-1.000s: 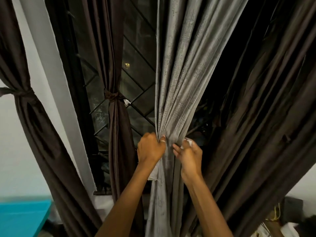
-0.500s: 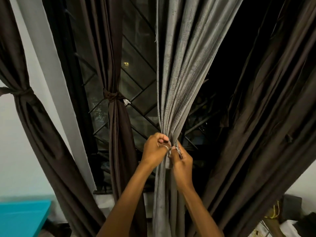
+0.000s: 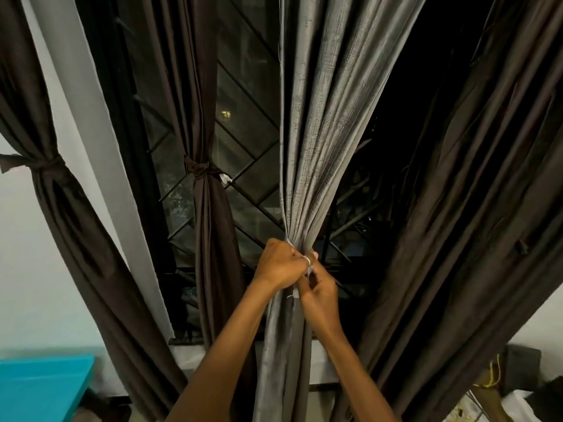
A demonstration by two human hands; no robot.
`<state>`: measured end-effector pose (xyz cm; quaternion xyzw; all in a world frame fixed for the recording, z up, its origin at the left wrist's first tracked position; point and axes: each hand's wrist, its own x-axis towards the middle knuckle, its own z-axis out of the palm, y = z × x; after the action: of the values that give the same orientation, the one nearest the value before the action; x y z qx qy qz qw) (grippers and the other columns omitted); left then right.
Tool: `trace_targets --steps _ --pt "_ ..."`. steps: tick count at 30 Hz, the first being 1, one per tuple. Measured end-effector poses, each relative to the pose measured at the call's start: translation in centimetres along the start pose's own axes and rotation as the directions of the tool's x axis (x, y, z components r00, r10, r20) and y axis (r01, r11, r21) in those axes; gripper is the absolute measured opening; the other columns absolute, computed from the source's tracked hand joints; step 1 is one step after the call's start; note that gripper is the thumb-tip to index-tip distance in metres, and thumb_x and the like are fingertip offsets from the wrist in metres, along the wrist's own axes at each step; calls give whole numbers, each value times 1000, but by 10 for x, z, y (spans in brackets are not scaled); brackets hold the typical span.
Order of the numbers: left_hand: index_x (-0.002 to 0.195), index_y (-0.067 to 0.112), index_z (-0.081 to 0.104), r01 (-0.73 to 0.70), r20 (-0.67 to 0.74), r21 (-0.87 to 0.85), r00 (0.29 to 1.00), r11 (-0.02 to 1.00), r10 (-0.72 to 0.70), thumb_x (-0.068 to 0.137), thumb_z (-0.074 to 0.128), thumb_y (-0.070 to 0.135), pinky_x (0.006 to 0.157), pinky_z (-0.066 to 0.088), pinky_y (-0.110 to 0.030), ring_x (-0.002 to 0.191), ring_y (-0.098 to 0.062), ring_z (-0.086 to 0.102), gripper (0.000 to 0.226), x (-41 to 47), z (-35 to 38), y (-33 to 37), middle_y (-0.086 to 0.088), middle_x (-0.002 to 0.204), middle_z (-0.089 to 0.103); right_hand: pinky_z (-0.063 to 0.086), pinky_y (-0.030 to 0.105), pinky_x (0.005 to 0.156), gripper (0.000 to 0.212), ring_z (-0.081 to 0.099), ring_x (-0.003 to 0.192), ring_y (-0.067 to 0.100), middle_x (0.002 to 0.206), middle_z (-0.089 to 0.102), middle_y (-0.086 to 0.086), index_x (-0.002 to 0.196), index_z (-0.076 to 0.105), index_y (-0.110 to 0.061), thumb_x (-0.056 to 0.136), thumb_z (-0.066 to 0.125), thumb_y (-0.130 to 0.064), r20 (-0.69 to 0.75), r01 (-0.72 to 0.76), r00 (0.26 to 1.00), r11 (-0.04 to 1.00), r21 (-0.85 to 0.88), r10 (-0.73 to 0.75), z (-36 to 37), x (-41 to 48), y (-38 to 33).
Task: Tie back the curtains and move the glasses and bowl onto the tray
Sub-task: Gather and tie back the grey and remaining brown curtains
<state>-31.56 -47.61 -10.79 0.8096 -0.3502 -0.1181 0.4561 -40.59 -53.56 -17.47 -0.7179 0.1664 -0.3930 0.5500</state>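
Observation:
A grey curtain (image 3: 323,123) hangs in the middle of the window and is gathered into a tight bunch at waist height. My left hand (image 3: 281,263) wraps around the bunch from the left, a ring on one finger. Just below and to the right, my right hand (image 3: 320,295) pinches a pale grey tie strip against the same bunch. The two hands touch. Two dark brown curtains, one at far left (image 3: 58,196) and one left of centre (image 3: 210,208), are each bound with a knotted tie. A brown curtain (image 3: 475,214) on the right hangs loose. No glasses, bowl or tray are in view.
Behind the curtains is a dark window with a diagonal metal grille (image 3: 249,166). A turquoise surface (image 3: 42,388) sits at bottom left. Cluttered items and yellow cord (image 3: 493,379) lie at bottom right. White wall (image 3: 27,284) shows on the left.
The grey curtain has been drawn from a loose spread into a tight bunch. My hands have come together on it, and the right hand now sits below the left.

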Motion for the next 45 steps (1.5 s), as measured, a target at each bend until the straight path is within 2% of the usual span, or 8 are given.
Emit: trace_targets --steps 3,10,14,20,27,31,42,45 --pt "50 6 60 5 20 60 1000 998 -7 94 67 30 51 36 -24 45 -12 45 51 0 -3 2 -4 49 51 49 8 93 51 61 118 -9 119 66 -34 146 50 -28 100 61 -8 48 -29 998 1000 5 29 -1 -3 0" --pt "62 -6 64 -14 153 189 988 982 -16 90 62 8 58 52 -38 62 -19 60 31 -1 -16 7 -25 75 64 53 26 102 68 64 122 5 134 67 -9 155 39 -21 95 68 -9 86 -76 993 997 -3 76 -4 -4 2" --pt "64 10 55 -37 247 383 967 923 -63 90 63 19 61 42 -29 75 -27 60 28 -2 -22 19 -11 93 45 54 28 101 70 64 121 3 134 67 -8 154 41 -21 92 69 -3 74 -76 994 996 -44 79 -3 -4 4" --pt "117 15 60 -119 225 640 974 759 -38 95 52 52 77 45 -38 106 -33 60 44 -13 -21 25 -10 120 55 56 17 88 62 68 105 -2 115 70 -9 134 42 -36 92 66 3 17 -14 1000 992 -124 17 -9 -7 10" --pt "88 14 69 -48 322 74 946 996 22 91 66 28 72 61 -34 71 -14 73 14 -10 -28 5 0 74 75 59 34 84 63 66 102 8 112 61 -6 117 34 -54 93 70 -8 -22 17 1000 984 -177 -22 -9 -8 7" --pt "90 14 66 45 341 -208 940 977 29 93 68 20 70 58 -30 73 -10 70 7 -4 -17 -7 1 73 73 59 34 82 60 67 102 12 114 60 -2 111 34 -56 92 70 -12 -58 25 998 990 -142 -33 -2 -17 6" --pt "110 15 71 -119 320 -80 937 990 139 93 70 21 77 61 -42 81 -30 72 18 3 -33 -11 -9 90 76 44 9 73 10 60 90 0 98 62 -10 99 66 -21 93 72 -15 -136 13 988 932 -362 -67 -21 -14 -4" --pt "117 18 71 -154 341 12 929 988 140 96 64 23 79 63 -41 83 -21 70 22 2 -37 -9 3 89 70 52 19 75 10 65 88 4 98 68 -7 107 70 -18 98 66 -20 -103 43 990 900 -433 -97 -23 -17 -8"
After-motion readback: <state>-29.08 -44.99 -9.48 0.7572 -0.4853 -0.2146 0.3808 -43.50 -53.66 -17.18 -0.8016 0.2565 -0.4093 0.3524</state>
